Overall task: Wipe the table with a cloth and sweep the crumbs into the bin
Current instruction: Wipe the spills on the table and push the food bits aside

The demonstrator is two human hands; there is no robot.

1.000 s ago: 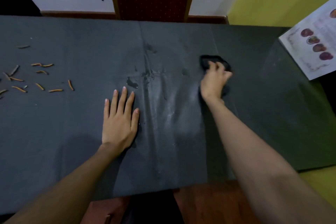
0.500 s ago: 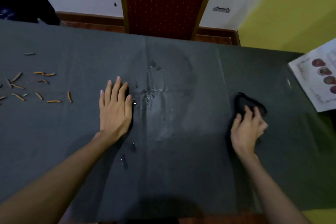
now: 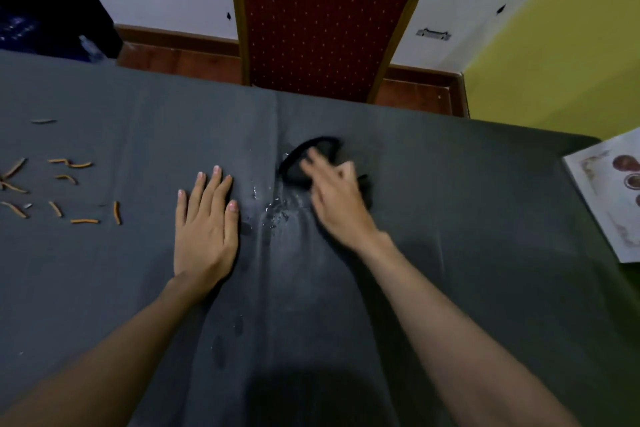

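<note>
A dark grey cloth-covered table [image 3: 450, 204] fills the view. My right hand [image 3: 337, 196], blurred with motion, presses a black cloth [image 3: 304, 158] onto the table just right of the centre fold. Small water drops [image 3: 275, 213] glisten on the surface below the cloth. My left hand [image 3: 206, 225] lies flat and palm down on the table to the left of the wet patch, fingers together, holding nothing. Several orange crumb sticks [image 3: 62, 184] are scattered at the far left of the table. No bin is in view.
A red upholstered chair [image 3: 325, 17] with a gold frame stands against the table's far edge. A printed sheet [image 3: 609, 191] with pictures lies at the right edge. White wall and yellow wall lie beyond.
My right hand has swept the black cloth leftward from the right part of the table to the wet patch by the centre fold. My left hand has stayed flat.
</note>
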